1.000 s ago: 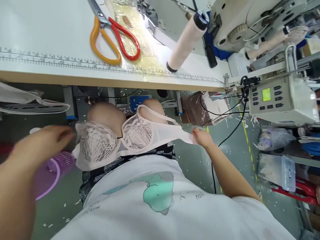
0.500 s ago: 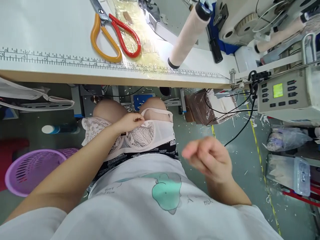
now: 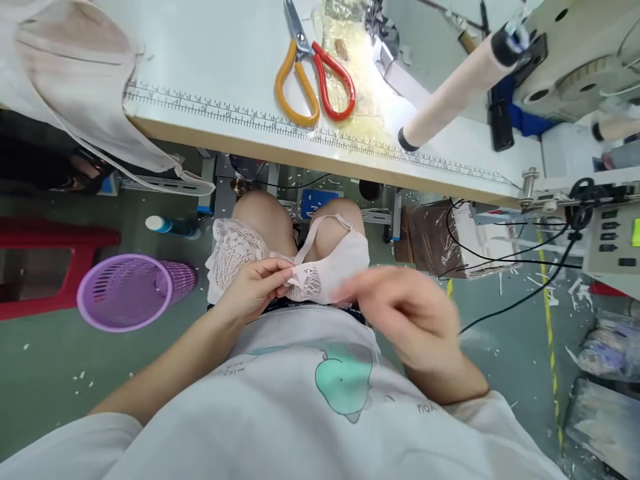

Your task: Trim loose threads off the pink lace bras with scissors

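A pale pink lace bra (image 3: 334, 265) lies across my knees, below the table's front edge. My left hand (image 3: 255, 285) pinches the bra at its middle, fingers closed on the fabric. My right hand (image 3: 405, 313) hovers just right of the bra, smeared by motion, with its fingers reaching towards the garment; whether it touches it I cannot tell. On the white table (image 3: 200, 60) above lie scissors (image 3: 313, 77) with one orange and one red handle.
A printed ruler (image 3: 280, 125) runs along the table edge. A cream thread cone (image 3: 457, 83) lies beside the sewing machine (image 3: 575, 53). Pale fabric (image 3: 70, 73) hangs off the table's left end. A purple basket (image 3: 127, 290) and red stool (image 3: 45, 267) stand on the floor left; a control box (image 3: 613, 240) and cables hang right.
The bra was stretched between both hands, then my right hand let go and swung back towards it. My left hand moved to its middle and bunched it. The view shifted left.
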